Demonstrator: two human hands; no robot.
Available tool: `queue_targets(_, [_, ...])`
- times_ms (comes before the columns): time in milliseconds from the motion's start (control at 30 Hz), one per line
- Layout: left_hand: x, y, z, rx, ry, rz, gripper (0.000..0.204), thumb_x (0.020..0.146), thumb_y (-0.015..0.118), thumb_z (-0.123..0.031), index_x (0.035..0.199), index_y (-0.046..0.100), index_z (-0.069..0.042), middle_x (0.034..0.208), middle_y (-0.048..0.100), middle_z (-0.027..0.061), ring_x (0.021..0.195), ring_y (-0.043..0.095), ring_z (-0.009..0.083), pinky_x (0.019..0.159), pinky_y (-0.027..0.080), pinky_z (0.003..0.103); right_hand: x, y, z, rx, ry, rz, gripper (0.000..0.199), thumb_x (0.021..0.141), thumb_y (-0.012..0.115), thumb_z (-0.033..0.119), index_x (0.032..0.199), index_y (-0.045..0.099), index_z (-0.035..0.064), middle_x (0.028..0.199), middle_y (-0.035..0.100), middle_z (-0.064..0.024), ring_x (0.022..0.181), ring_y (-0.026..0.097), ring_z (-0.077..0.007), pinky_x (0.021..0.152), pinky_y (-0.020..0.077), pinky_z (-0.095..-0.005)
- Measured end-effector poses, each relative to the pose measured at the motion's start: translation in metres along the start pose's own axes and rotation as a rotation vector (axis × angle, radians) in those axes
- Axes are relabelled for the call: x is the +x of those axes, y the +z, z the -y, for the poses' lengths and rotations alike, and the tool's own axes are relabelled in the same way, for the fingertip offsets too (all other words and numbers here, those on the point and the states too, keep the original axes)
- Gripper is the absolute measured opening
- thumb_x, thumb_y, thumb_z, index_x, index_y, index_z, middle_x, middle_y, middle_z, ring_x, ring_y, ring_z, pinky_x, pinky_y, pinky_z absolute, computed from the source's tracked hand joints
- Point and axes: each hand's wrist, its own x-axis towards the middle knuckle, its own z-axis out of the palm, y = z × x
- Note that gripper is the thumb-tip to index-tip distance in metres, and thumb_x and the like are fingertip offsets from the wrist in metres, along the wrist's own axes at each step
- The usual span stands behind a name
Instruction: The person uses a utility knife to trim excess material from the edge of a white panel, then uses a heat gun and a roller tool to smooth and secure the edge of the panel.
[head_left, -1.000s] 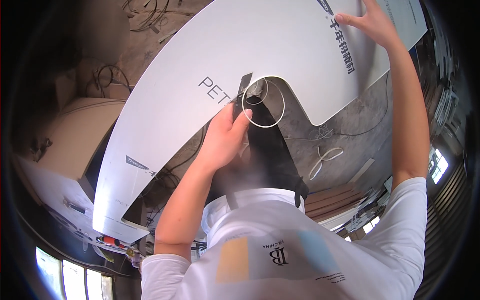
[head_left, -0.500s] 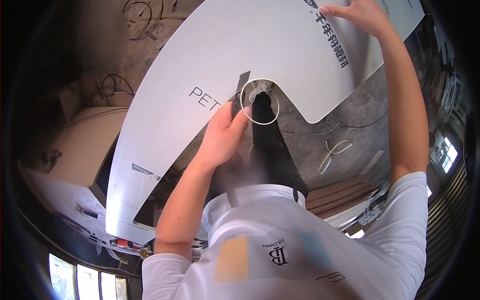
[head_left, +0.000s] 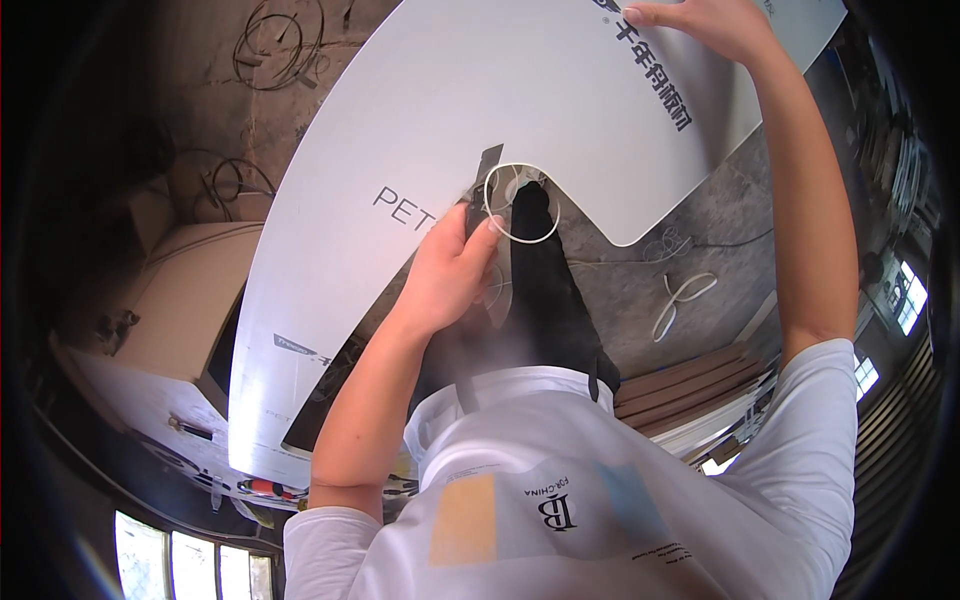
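White curved panel, round-notched, dark-lettered; left fingers grasping dark tool; right fingers partly cropped, grip unclear.

left hand: curled, closer in | right hand: outstretched, thumb splayed

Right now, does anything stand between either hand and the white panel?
Nothing visible blocks the right hand. From the left hand, a dark flat-bladed tool extends over the white panel, with a thin white loop to its right.

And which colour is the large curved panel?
The panel is white to pale grey, with dark printing; best seen in the head view.
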Motion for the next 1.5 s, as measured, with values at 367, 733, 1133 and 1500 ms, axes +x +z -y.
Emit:
queue_targets(367, [0.01, 0.007, -0.014, 0.167, -0.003, 0.011, 0.025, 0.109, 0.053, -0.029, 0.103, 0.052, -0.005, 0.071, 0.049, -0.0022, 0.057, 0.046, 0.0077, 0.05, 0.043, 0.028, 0.001, 0.001, -0.002, -0.02, -0.009, -0.012, 0.128, 0.066, 0.088, 0.062, 0.159, 0.031, -0.0047, 0.164, 0.025, -0.0359, 0.153, 0.03, -0.0463, 0.127, 0.0269, -0.0449])
queue_targets(733, [0.016, 0.011, -0.027, 0.256, -0.047, 0.082, 0.026, 0.111, 0.054, -0.028, 0.095, 0.045, -0.01, 0.07, 0.043, -0.0042, 0.054, 0.038, 0.0064, 0.049, 0.037, 0.026, -0.002, 0.001, -0.001, -0.017, -0.001, -0.026, 0.128, 0.064, 0.087, 0.065, 0.16, 0.033, -0.0009, 0.164, 0.025, -0.0358, 0.151, 0.032, -0.049, 0.124, 0.0313, -0.0471])
queue_targets(1133, [0.021, 0.009, -0.034, 0.386, -0.041, 0.133, 0.03, 0.11, 0.055, -0.03, 0.091, 0.044, -0.011, 0.07, 0.043, -0.0044, 0.054, 0.04, 0.0059, 0.048, 0.036, 0.025, -0.007, 0.003, -0.002, -0.024, -0.004, -0.075, 0.131, 0.062, 0.087, 0.068, 0.161, 0.031, 0.0024, 0.165, 0.025, -0.035, 0.151, 0.032, -0.05, 0.122, 0.0337, -0.0495])
queue_targets(1500, [0.025, 0.009, -0.037, 0.418, -0.076, 0.177, 0.029, 0.11, 0.056, -0.03, 0.092, 0.047, -0.01, 0.069, 0.043, -0.0044, 0.053, 0.04, 0.0059, 0.048, 0.037, 0.025, -0.002, 0.0, -0.005, -0.007, 0.007, -0.022, 0.132, 0.062, 0.087, 0.069, 0.162, 0.031, 0.0036, 0.164, 0.026, -0.035, 0.149, 0.034, -0.0511, 0.121, 0.0352, -0.05])
